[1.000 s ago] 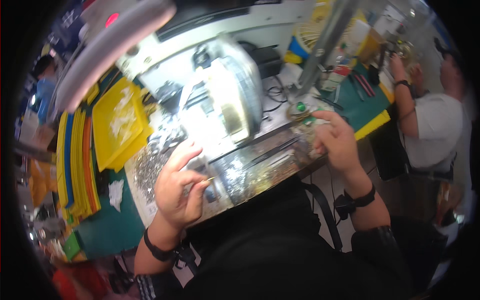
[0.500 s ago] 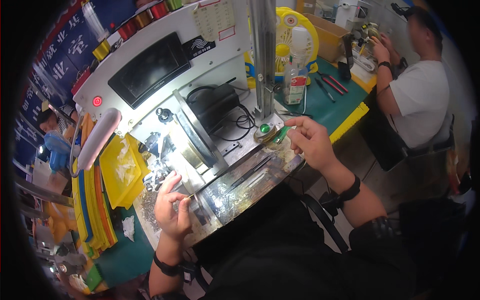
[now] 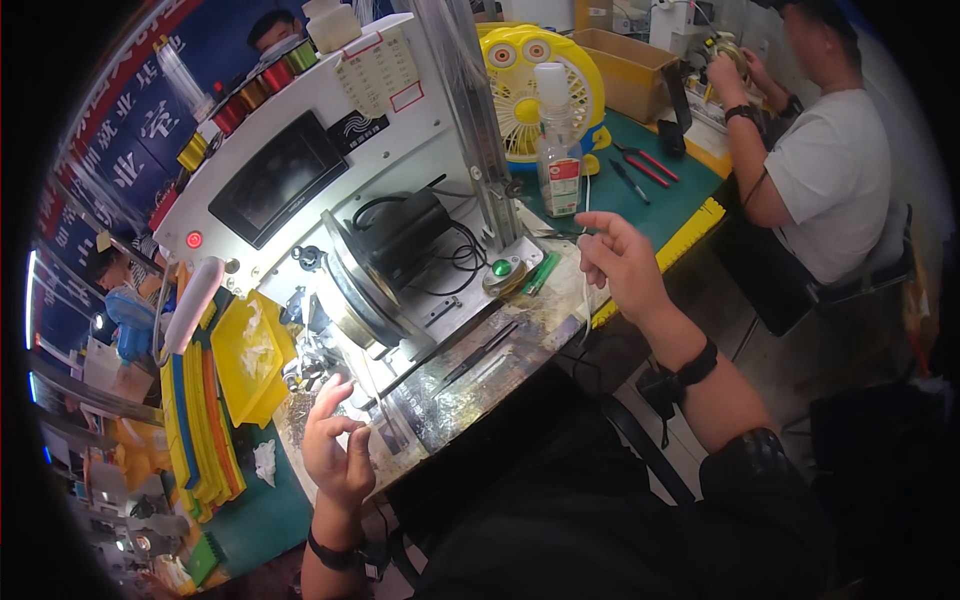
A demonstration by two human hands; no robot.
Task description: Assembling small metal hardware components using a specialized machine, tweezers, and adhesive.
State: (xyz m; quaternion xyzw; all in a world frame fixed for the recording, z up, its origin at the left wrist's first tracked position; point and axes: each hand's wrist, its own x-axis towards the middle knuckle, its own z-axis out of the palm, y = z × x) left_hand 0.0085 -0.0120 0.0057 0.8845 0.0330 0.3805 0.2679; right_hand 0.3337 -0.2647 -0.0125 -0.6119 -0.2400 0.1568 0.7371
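Observation:
My left hand (image 3: 338, 448) is raised over the near left of the bench, its thumb and forefinger pinched together and the other fingers extended. Whatever may be between the tips is too small to make out. My right hand (image 3: 628, 262) hovers above the bench's right end, thumb and forefinger also together; their contents cannot be made out. A thin white cord (image 3: 586, 312) hangs just below those fingertips. Left of that hand lie a slim green object (image 3: 541, 272) and a round green button (image 3: 500, 268). Dark tweezers (image 3: 480, 356) rest on the worn metal bench top (image 3: 440, 408) between my hands.
Ahead stands a white machine (image 3: 415, 120) with a dark screen (image 3: 277, 178) and a large wheel (image 3: 352, 300). A yellow tray (image 3: 252, 375) is at left. A bottle (image 3: 560, 165), yellow fan (image 3: 530, 100) and red-handled pliers (image 3: 645, 166) stand or lie beyond. Another person (image 3: 830, 170) works at right.
The view has shifted, so the bench appears farther left. The thin piece at my left fingertips no longer shows clearly. My right hand is farther from the green object, which now shows whole.

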